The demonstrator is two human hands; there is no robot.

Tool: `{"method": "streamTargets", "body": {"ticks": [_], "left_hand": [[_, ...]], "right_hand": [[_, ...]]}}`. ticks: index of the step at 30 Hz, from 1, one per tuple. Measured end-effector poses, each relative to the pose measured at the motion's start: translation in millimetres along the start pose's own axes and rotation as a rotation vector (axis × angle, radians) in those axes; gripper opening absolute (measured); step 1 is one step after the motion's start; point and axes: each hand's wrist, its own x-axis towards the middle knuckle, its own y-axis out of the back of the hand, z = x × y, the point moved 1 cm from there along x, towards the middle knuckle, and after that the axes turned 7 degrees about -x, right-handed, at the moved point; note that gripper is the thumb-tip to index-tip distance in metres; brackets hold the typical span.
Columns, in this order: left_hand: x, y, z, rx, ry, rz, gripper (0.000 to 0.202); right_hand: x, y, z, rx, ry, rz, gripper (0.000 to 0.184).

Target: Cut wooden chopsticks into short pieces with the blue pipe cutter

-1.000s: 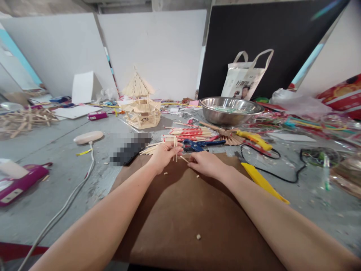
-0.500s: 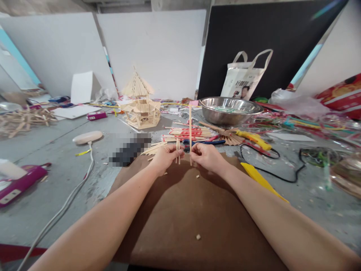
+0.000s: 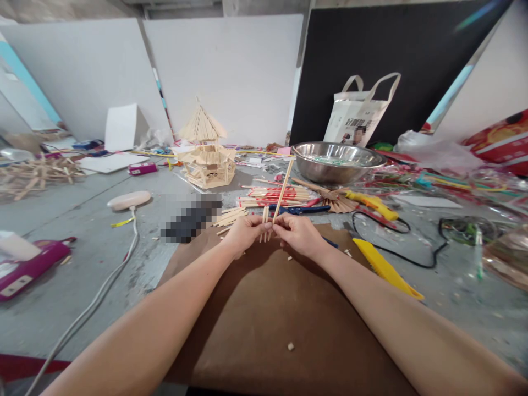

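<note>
Between the fingertips of my left hand (image 3: pixel 246 234) are two short wooden sticks (image 3: pixel 265 214), held upright side by side. My right hand (image 3: pixel 297 232) pinches a long wooden chopstick (image 3: pixel 284 188) near its lower end, and the stick leans to the right. The fingertips of both hands meet or nearly meet over a brown board (image 3: pixel 264 313). Just beyond them lie blue-handled pliers (image 3: pixel 303 209), partly hidden by the right hand, and a pile of cut sticks (image 3: pixel 230 216). Chopsticks in red-printed wrappers (image 3: pixel 272 194) lie farther back.
A pavilion model of sticks (image 3: pixel 206 159) stands back left, a steel basin (image 3: pixel 338 164) back right. A yellow glue gun (image 3: pixel 373 204) with a black cord and a yellow-handled tool (image 3: pixel 388 269) lie at right. A white cable (image 3: pixel 111 280) runs along the left.
My right hand has moved left against the left fingertips. The long chopstick has tipped from upright to leaning right, its lower end now beside the short sticks.
</note>
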Motion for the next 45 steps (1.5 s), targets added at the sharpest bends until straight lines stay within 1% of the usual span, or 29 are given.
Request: {"method": "streamTargets", "body": {"ticks": [5,10,16,22,26,30,35,37,39,42,45], "left_hand": [[-1.8,-3.2,2.0,-0.053,0.036,0.014,0.036],[-2.0,-5.4,3.1,-0.137,0.041,-0.019,0.038],[-1.1,-5.6,4.1,-0.089,-0.02,-0.016,0.036],[-1.4,-6.3,5.3,-0.095,-0.006,-0.037,0.035],[-1.9,-6.6,6.2,-0.077,0.005,-0.043,0.034],[-0.3,-4.9,3.7,-0.014,-0.03,-0.058,0.033],[1.3,-3.4,2.1,0.052,-0.072,-0.035,0.027],[2.1,-2.8,1.4,0.069,-0.076,-0.04,0.024],[3.2,-1.6,0.5,0.099,-0.089,-0.061,0.023],[4.9,0.2,0.2,0.151,-0.147,-0.13,0.023],[5.1,1.0,1.4,0.221,-0.224,-0.198,0.022]], "right_hand": [[-0.2,-2.9,1.3,0.018,-0.004,0.01,0.023],[-0.5,-4.1,-0.4,-0.037,0.015,0.005,0.02],[-0.4,-1.8,-3.7,-0.127,0.033,0.024,0.018],[-0.7,-0.3,-5.3,-0.122,0.025,0.006,0.018],[-1.5,-1.1,-4.0,-0.078,0.003,-0.002,0.018],[-1.1,-3.0,-0.7,-0.036,0.023,-0.001,0.019],[1.6,-1.7,1.3,-0.108,0.058,-0.003,0.019],[2.5,-0.1,2.0,-0.109,0.036,0.034,0.016],[3.1,1.2,2.5,-0.079,0.035,0.121,0.015],[3.8,1.7,1.8,-0.031,0.093,0.25,0.017],[5.2,0.7,-2.2,-0.018,0.178,0.289,0.024]]}}
